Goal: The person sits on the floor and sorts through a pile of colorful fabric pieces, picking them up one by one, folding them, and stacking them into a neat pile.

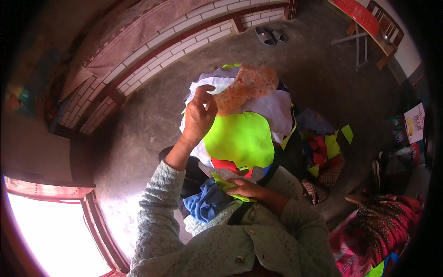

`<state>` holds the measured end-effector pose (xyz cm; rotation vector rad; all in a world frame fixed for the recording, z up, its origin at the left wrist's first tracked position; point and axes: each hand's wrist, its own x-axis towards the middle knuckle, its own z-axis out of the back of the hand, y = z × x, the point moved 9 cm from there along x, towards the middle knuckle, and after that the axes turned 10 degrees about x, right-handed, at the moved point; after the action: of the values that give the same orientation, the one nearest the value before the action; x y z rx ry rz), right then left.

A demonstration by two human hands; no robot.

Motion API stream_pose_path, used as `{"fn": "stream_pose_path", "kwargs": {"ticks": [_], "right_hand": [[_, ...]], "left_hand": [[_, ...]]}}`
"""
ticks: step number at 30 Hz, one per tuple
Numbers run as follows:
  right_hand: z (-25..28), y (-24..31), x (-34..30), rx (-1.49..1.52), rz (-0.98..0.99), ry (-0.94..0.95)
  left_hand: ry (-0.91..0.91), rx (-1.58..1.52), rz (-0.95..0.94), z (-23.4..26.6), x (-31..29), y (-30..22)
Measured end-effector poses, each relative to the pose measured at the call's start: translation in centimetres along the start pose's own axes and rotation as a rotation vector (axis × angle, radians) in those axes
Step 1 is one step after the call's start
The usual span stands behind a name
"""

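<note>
A heaped pile of cloth pieces sits in front of me, with white cloth (279, 108) and a bright yellow-green piece (240, 138) on top. At its upper left, my left hand (200, 115) has bent fingers at the end of a thin orange patterned cloth (251, 85). That cloth stretches away to the right over the pile; some of the fingers are hidden. In my lap, my right hand (248, 188) is closed on a small yellow-green cloth scrap (223, 183). A crumpled blue cloth (206, 201) lies beside it, on my left.
More scraps (318, 147), red, blue and yellow-green, lie on the floor to the right. Dark sandals (270, 36) are near the white-brick ledge (184, 51). A red chair (357, 16) stands far right; a red patterned cloth (378, 231) is near right. Bright light enters the doorway (46, 231) at left.
</note>
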<state>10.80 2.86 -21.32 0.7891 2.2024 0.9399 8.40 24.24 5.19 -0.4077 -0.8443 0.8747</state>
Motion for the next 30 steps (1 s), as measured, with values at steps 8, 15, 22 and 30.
{"fn": "stream_pose_path", "kwargs": {"ticks": [8,15,22,30], "right_hand": [[-0.1,0.8,-0.5,-0.049,-0.075,0.005],[-0.1,0.6,-0.1,-0.055,-0.033,0.001],[-0.2,2.4,-0.9,-0.207,-0.087,-0.045],[-0.1,1.9,-0.4,-0.222,-0.059,-0.036]], "left_hand": [[0.040,-0.829,0.404,-1.0,2.2,0.5],[0.107,-0.828,0.623,-3.2,-4.9,0.3],[0.081,-0.632,0.594,-3.0,-8.0,2.8],[-0.090,0.253,0.014,0.6,-4.6,-2.8]]}}
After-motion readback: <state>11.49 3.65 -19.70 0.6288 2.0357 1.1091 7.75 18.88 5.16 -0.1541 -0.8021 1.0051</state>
